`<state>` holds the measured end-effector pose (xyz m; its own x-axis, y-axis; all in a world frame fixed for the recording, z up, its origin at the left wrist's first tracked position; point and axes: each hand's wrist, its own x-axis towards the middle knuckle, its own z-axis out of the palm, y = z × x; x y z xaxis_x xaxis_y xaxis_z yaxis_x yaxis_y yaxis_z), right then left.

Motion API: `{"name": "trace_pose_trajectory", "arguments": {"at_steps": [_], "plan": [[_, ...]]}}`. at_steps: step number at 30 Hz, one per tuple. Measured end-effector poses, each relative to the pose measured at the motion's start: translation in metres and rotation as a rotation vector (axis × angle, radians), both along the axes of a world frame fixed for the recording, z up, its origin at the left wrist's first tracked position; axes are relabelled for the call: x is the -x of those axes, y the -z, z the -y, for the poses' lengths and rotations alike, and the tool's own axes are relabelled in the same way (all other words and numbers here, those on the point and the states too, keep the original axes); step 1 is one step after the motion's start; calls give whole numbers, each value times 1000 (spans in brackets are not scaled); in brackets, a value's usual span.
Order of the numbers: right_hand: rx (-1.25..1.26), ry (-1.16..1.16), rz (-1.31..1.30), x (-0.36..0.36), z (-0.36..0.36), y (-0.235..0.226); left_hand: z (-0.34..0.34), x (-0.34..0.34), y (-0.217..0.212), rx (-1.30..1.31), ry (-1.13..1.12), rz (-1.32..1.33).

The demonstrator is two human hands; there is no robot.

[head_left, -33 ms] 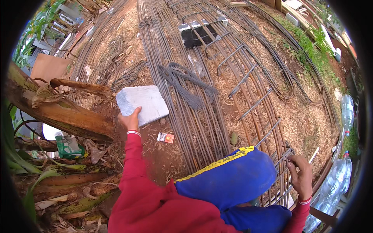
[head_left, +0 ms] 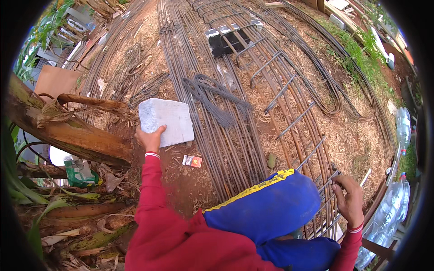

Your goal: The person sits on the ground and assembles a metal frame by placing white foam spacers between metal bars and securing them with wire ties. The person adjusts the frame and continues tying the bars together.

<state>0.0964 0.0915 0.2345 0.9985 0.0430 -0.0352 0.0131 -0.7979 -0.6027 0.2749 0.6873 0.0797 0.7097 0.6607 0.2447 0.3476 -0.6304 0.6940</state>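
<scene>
My left hand (head_left: 150,137) grips the near left edge of a pale grey-white block (head_left: 174,119), thumb on its upper face and fingers tucked beneath. The block is held out beside long steel reinforcing bars (head_left: 199,122). On the right, my right hand (head_left: 350,198) has its fingers curled next to the near end of a rebar cage (head_left: 289,86). Whatever lies between those fingers is too small or hidden to make out. A bunch of dark tie wire (head_left: 217,101) rests across the bars, beyond the block.
A small red-and-white packet (head_left: 192,161) lies on the soil below the block. Banana stems (head_left: 81,131) crowd the left side. Clear plastic bottles (head_left: 384,221) are at the right. A black-and-white block (head_left: 228,41) sits at the cage's far part. Bent bars (head_left: 334,81) curve along the right.
The block in my left hand has turned slightly and shifted a little, its left corner moving right. My right hand has hardly moved.
</scene>
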Motion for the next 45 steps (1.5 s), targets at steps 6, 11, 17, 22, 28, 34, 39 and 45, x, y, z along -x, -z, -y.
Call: {"name": "trace_pose_trajectory", "arguments": {"at_steps": [6, 11, 17, 22, 28, 34, 39, 45], "plan": [[-20, -166, 97, -55, -34, 2, 74, 2, -110, -444, 829, -127], [-56, -226, 289, -94, -33, 9, 160, -12, -184, -74, 1197, -31], [76, -138, 467, -71, 3, -21, 287, -24, -243, -39, 1729, 270], [-92, 86, 536, 34, 42, -60, 400, -18, -262, 201, 2134, 322], [63, 702, 368, 168, 9, -65, 539, 16, -219, 374, 2655, 128], [259, 1219, 128, 252, -22, -41, 646, 95, -162, 630, 2626, -213], [1, 1676, 137, 297, -31, -12, 715, 179, -165, 1149, 2244, -704], [-104, 1760, 93, 330, -21, -14, 650, 290, -128, 1812, 1872, -931]]}}
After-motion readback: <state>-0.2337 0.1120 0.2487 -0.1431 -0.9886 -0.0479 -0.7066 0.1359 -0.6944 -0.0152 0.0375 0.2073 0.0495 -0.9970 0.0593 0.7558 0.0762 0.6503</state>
